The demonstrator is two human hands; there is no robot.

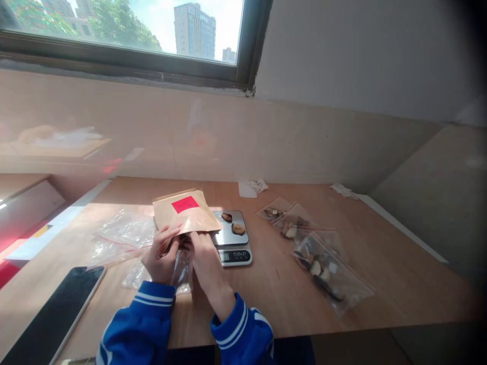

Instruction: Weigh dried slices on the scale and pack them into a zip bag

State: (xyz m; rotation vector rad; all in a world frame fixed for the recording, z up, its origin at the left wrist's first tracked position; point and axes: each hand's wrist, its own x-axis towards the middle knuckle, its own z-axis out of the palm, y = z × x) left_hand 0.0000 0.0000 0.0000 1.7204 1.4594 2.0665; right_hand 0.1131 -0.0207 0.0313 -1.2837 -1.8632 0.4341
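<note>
Centre frame: your left hand (162,253) pinches the lower edge of the brown envelope (186,213), tilting its mouth toward you, likely for easy access. Right hand (205,258): fingertips hidden beneath it, grip can't be told. Small clear bag (182,272) lies under both hands. Scale (232,243) sits just right, within reach, holding dried pieces (238,229). Wooden table (274,299), sunlit; window (152,30) upper left.

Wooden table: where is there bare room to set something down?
Bare: front edge between scale and filled bags; right corner beyond those bags; rear strip behind paper envelope. Crowded: empty bags through envelope to scale.
</note>
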